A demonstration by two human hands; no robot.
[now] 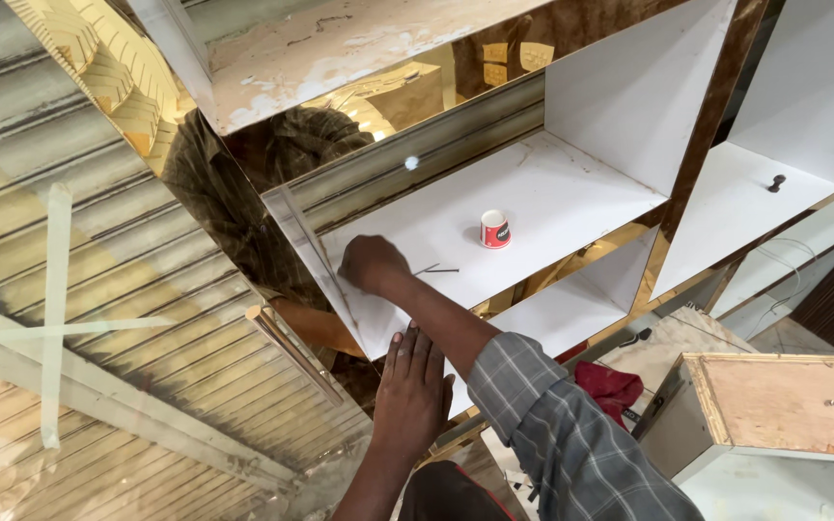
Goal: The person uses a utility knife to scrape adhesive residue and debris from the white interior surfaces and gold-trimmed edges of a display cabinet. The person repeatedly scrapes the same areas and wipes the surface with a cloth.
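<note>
My right hand [375,263], on a grey checked sleeve, reaches into a white cabinet shelf [552,193]. Its fingers are curled at the shelf's left side, where the shelf meets a gold mirrored panel [98,289]. I cannot see what, if anything, is inside the fist. Two thin metal pins [439,270] lie on the shelf just right of the knuckles. My left hand [413,386] lies flat, fingers together, against the shelf's white front edge below.
A small red and white paper cup [495,230] stands mid-shelf. A black knob [776,182] lies in the neighbouring compartment on the right. A long bar handle [293,353] is on the mirrored panel. Below right are a red cloth [610,386] and a raw wooden box [784,405].
</note>
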